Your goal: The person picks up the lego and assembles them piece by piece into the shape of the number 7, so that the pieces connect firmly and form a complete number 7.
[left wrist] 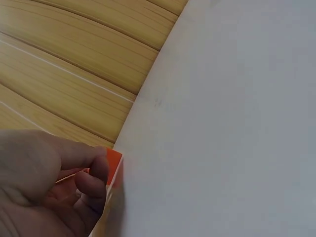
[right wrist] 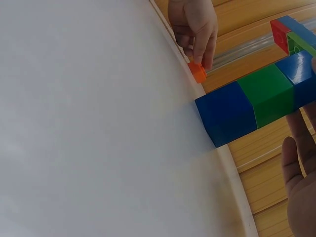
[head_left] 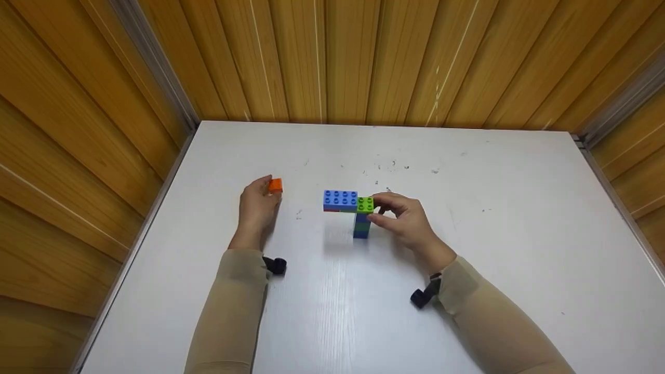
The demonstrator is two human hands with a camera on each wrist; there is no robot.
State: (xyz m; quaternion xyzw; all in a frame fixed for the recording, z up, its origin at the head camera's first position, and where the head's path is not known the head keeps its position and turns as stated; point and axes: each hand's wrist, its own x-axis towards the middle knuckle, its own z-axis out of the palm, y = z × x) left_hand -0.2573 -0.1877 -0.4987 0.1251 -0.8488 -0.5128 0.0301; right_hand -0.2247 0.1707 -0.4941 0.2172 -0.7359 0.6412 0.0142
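A small orange toy brick [head_left: 276,185] is pinched between the thumb and fingers of my left hand [head_left: 258,205], to the left of the tower. The same orange brick [left wrist: 114,165] peeks out past the fingertips in the left wrist view. An upright tower of blue and green bricks [right wrist: 265,96] stands on the table, topped by a lime green brick [head_left: 365,204]. My right hand [head_left: 408,221] grips that top brick from its right side with thumb and index finger. A long blue brick [head_left: 340,199] juts out leftward from the top, with a red brick [right wrist: 280,36] beneath it.
The white table [head_left: 467,176] carries small dark scuff marks behind the tower. Wood-look panels [head_left: 348,62] rise at its back and sides. A black wrist camera [head_left: 420,298] sticks out from the right sleeve, another black camera [head_left: 277,266] from the left.
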